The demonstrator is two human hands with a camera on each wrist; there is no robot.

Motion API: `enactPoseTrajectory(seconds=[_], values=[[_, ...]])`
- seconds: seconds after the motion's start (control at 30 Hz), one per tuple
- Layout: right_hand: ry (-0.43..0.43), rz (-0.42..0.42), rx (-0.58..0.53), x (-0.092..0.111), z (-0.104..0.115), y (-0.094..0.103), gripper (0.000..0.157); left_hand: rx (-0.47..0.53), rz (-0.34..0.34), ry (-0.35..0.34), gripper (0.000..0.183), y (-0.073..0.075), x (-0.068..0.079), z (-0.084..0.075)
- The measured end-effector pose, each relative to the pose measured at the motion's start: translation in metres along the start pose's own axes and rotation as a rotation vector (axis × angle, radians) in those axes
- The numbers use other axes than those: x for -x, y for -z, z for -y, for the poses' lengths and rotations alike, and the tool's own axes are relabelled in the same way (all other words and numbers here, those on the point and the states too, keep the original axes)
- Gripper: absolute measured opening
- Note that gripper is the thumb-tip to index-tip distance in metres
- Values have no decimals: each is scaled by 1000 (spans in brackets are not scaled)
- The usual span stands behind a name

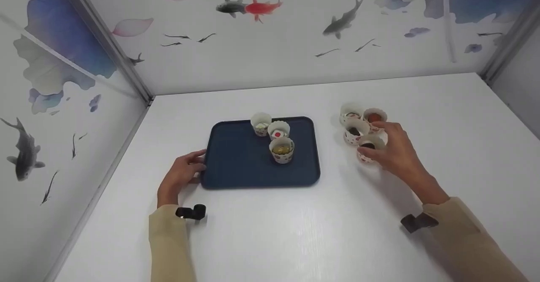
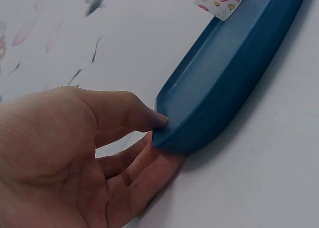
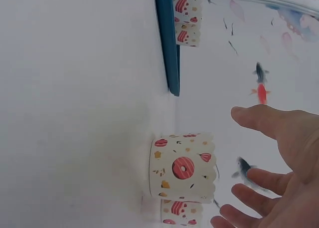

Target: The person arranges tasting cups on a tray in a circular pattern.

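Note:
My left hand holds the left edge of a dark blue tray; the left wrist view shows the thumb over the rim and fingers beneath the corner. Three paper cups with cake contents stand on the tray: one at the back, a middle one with a red dot on white, and a front one with a yellow-brown filling. My right hand, thumb and fingers spread, hovers around the nearest cup of the right group, dark inside. A donut-printed cup stands apart from its fingertips in the right wrist view.
Beside that nearest cup, three more paper cups stand close together right of the tray: one with dark filling, one with reddish filling and a paler one. Fish-printed walls bound the white table at back and left.

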State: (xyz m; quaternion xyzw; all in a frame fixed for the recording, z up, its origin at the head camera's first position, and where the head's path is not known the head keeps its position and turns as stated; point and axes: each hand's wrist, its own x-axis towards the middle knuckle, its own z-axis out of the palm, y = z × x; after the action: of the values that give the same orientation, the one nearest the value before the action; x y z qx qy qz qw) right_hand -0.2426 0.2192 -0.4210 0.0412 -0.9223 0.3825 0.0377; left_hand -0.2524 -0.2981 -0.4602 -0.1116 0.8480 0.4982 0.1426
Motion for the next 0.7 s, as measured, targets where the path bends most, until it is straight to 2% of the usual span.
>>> enactPoseTrajectory(seconds=[0.43, 0.7], values=[[-112, 178, -37, -10, -18, 0, 88, 11, -7, 3, 57, 0, 0, -1], [-172, 233, -33, -14, -24, -2, 85, -9, -8, -7, 57, -1, 0, 0]])
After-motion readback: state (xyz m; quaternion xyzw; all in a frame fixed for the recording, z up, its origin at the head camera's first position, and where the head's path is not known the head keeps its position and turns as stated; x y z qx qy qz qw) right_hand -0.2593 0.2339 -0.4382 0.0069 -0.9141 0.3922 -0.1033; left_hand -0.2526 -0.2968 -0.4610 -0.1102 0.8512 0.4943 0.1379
